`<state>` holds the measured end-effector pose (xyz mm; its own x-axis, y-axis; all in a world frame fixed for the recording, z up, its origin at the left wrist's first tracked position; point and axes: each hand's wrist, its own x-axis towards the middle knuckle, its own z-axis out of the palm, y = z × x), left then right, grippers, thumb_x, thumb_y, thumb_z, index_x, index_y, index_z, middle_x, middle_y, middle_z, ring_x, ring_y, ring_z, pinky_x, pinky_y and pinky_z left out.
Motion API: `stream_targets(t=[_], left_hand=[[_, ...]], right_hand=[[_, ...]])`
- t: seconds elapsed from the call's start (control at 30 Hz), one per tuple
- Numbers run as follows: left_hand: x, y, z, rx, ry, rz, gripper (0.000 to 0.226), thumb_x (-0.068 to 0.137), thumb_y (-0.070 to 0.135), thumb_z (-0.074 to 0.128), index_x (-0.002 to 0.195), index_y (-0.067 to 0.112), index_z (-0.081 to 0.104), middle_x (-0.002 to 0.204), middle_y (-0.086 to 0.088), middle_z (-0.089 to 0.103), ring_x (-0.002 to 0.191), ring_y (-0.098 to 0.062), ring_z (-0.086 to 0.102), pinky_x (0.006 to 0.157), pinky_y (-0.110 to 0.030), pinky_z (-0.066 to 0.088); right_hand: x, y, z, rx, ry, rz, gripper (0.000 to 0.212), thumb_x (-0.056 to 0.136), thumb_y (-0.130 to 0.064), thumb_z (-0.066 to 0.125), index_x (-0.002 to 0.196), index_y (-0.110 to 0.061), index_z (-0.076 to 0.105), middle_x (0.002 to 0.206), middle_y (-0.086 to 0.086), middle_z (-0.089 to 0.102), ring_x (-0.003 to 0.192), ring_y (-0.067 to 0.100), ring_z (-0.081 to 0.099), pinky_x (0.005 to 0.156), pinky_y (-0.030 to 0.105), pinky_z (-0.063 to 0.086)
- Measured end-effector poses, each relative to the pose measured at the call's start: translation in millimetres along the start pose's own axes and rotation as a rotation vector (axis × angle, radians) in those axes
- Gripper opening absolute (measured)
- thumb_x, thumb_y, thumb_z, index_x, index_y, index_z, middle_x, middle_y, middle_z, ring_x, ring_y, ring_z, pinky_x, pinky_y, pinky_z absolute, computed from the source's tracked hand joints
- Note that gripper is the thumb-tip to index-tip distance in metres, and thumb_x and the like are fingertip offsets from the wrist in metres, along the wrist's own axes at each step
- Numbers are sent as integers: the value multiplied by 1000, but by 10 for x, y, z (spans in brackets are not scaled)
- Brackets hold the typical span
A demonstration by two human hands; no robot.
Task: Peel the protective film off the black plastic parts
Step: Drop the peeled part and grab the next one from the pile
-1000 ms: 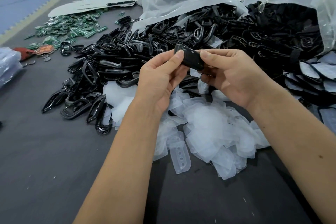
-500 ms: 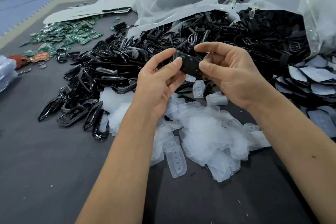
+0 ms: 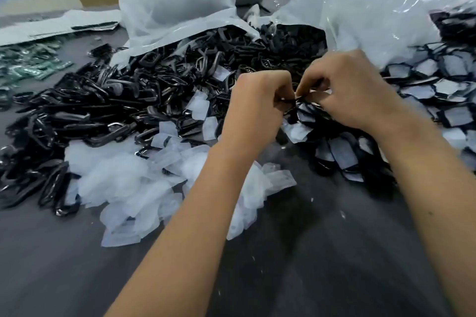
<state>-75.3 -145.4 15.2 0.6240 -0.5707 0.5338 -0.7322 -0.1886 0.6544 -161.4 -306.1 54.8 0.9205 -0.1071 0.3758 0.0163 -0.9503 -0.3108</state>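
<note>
1. Head view: left hand [image 3: 257, 105] and right hand [image 3: 353, 90] meet fingertip to fingertip, both pinching one small black part [image 3: 296, 100], largely hidden.
2. It is held above the filmed parts heap [image 3: 342, 152]; peeled film pile [image 3: 134, 183] lies near-left.

A small black plastic part [image 3: 293, 102] sits pinched between the curled fingers of the left grip [image 3: 257, 103] and the right grip [image 3: 353, 90], mostly hidden and blurred. Left of the grips lies a heap of glossy black frames [image 3: 103, 110], film off. Below and left spreads a pile of peeled white film [image 3: 123, 177]; right of the grips lie black parts still film-covered [image 3: 438, 90].
</note>
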Motion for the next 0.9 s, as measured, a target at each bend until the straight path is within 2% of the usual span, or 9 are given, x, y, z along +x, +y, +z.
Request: stream_targets(t=[0.07, 0.17, 0.27, 0.4, 0.5, 0.6, 0.77, 0.87, 0.9], left_hand=[[105, 189, 283, 38, -7, 55, 17, 68, -11, 68, 70, 5, 67, 71, -5, 68, 72, -30, 64, 64, -44, 52], [190, 407, 583, 134, -120, 134, 10, 70, 1, 64, 77, 4, 71, 77, -10, 70, 78, -36, 63, 68, -45, 48], [240, 477, 717, 226, -201, 98, 24, 77, -5, 60, 89, 9, 76, 89, -10, 72, 92, -35, 65, 78, -45, 50], [194, 469, 674, 253, -249, 41, 37, 79, -3, 56, 103, 14, 79, 102, -11, 74, 104, -33, 64, 86, -42, 51], [91, 384, 461, 214, -154, -2, 39, 78, -6, 55, 103, 11, 80, 103, -9, 75, 103, -30, 65, 86, -40, 50], [-64, 178, 126, 233, -37, -81, 34, 78, -4, 57, 97, 11, 81, 99, -6, 75, 97, -26, 67, 84, -38, 53], [-395, -342, -551, 431, 124, -306, 32, 80, -4, 59, 98, 12, 80, 102, -8, 75, 103, -31, 64, 88, -37, 49], [-567, -632, -865, 562, 120, -412, 30, 84, 1, 61, 104, 15, 79, 107, -10, 71, 107, -36, 60, 93, -41, 47], [-603, -698, -920, 584, 103, -424, 29, 86, 3, 63, 107, 16, 78, 110, -10, 69, 109, -36, 58, 96, -37, 44]], right_hand=[[-126, 175, -107, -81, 63, 81, 30, 76, 7, 76, 88, -19, 83, 80, -4, 70, 75, 11, 58, 76, 24, 44], [-296, 381, -207, -152, 65, 173, 36, 78, 12, 65, 92, -16, 84, 91, 8, 79, 79, 17, 63, 81, 17, 39], [-355, 490, -262, -171, 44, 241, 42, 83, 11, 55, 93, -17, 84, 94, 11, 79, 89, 29, 69, 85, 20, 42], [-270, 472, -286, -171, -25, 282, 40, 87, 4, 53, 95, -20, 84, 98, 12, 78, 85, 28, 65, 80, 24, 43], [-161, 304, -244, -160, 93, 269, 39, 86, 3, 54, 95, -20, 84, 95, 9, 79, 94, 31, 69, 86, 25, 46], [-5, -28, -59, -58, 133, 208, 39, 85, 1, 55, 93, -24, 84, 91, 4, 79, 89, 24, 68, 88, 27, 51], [281, -639, 478, 38, -132, 39, 33, 87, 1, 61, 101, -20, 83, 96, 2, 78, 90, 18, 71, 87, 33, 58], [399, -880, 774, 38, -229, 44, 29, 87, -1, 64, 105, -18, 80, 99, 4, 75, 94, 21, 68, 86, 38, 59], [431, -928, 853, 29, -243, 63, 26, 88, -5, 66, 108, -17, 78, 102, 5, 73, 97, 23, 68, 87, 39, 58]])
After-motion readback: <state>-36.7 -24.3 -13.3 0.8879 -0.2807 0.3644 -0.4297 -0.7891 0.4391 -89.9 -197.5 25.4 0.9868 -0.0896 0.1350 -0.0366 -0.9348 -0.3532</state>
